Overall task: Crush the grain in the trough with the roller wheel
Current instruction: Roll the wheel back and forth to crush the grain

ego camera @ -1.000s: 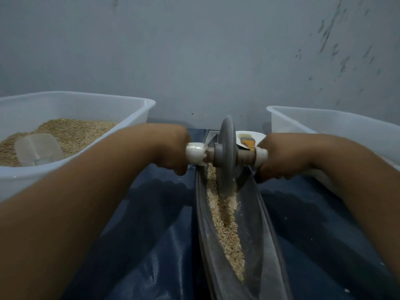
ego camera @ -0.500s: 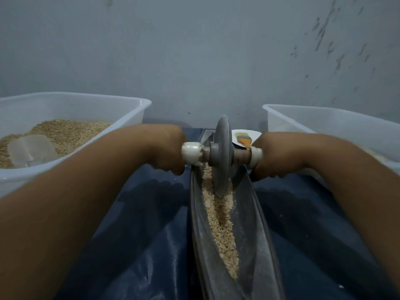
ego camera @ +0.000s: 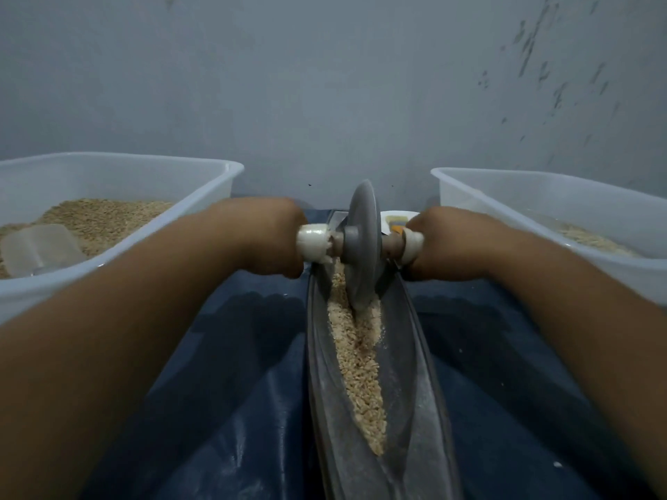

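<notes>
- Roller wheel [ego camera: 362,247]: stands upright on its edge in the far part of the trough [ego camera: 418,384], with its axle lying crosswise to the trough's length.
- Left hand [ego camera: 269,240]: curled tight round the white handle end [ego camera: 313,242] on the wheel's left side.
- Right hand [ego camera: 438,243]: wrapped the same way round the handle end on the wheel's right, so the two hands sit level and about equally close to the wheel.
- Grain [ego camera: 361,369]: lies in a narrow strip along the trough floor, from under the wheel's rim back toward the person; a parted groove shows just on the near side of the wheel.
- The trough's long axis runs straight away from the person, so the stroke has to follow that line; most of the strip lies on the near side of the wheel, which suggests a pull back is due.
- Left of the trough stands a tub [ego camera: 202,182] of grain with a scoop [ego camera: 39,247]; right of it, a second tub [ego camera: 541,196].
</notes>
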A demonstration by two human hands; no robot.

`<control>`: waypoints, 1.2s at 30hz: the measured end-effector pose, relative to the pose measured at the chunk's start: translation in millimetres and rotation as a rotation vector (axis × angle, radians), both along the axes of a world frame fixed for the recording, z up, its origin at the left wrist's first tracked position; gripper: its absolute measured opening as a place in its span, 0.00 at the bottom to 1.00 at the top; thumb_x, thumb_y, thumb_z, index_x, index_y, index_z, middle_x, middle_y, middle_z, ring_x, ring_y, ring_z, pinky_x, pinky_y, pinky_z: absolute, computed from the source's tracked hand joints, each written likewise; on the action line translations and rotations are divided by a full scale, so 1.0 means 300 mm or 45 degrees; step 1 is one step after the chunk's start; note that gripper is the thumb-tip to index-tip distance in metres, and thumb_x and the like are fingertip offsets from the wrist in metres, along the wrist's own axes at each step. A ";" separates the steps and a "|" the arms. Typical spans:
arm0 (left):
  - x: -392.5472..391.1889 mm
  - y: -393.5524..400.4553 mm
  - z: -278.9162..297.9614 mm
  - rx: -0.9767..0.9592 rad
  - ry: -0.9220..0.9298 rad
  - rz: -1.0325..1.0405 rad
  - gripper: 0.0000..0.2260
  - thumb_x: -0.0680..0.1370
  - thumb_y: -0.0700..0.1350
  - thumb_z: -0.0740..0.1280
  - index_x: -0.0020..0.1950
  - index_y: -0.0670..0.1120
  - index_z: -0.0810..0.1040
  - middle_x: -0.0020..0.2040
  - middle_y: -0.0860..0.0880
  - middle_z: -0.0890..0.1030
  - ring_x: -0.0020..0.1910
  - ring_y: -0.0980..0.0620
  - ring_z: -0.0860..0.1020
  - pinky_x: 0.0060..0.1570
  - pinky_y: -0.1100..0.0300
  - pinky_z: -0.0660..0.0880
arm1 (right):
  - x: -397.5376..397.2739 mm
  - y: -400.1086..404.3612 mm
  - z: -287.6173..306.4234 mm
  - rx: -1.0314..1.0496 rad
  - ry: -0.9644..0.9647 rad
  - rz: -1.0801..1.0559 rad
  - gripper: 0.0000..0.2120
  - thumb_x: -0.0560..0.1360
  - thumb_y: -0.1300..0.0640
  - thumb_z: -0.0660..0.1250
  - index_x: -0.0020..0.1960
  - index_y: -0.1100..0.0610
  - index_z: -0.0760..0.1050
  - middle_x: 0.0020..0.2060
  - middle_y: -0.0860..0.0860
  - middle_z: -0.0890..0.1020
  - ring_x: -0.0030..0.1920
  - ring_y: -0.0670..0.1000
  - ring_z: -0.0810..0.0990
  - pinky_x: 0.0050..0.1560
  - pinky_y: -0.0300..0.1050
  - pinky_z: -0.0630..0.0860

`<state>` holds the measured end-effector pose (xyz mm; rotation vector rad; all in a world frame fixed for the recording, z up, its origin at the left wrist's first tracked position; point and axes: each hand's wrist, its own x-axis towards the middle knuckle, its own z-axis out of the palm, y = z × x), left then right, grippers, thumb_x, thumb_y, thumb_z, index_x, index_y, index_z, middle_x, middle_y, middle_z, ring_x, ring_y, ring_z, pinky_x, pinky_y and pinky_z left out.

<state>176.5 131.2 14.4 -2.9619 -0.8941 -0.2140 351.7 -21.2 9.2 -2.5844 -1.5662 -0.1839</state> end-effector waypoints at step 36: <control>0.010 -0.005 -0.006 0.083 -0.078 0.001 0.10 0.67 0.50 0.73 0.44 0.54 0.75 0.38 0.53 0.78 0.37 0.50 0.77 0.36 0.60 0.69 | -0.019 0.007 0.005 -0.020 -0.047 -0.030 0.10 0.68 0.48 0.73 0.36 0.50 0.73 0.32 0.46 0.78 0.35 0.51 0.78 0.36 0.44 0.74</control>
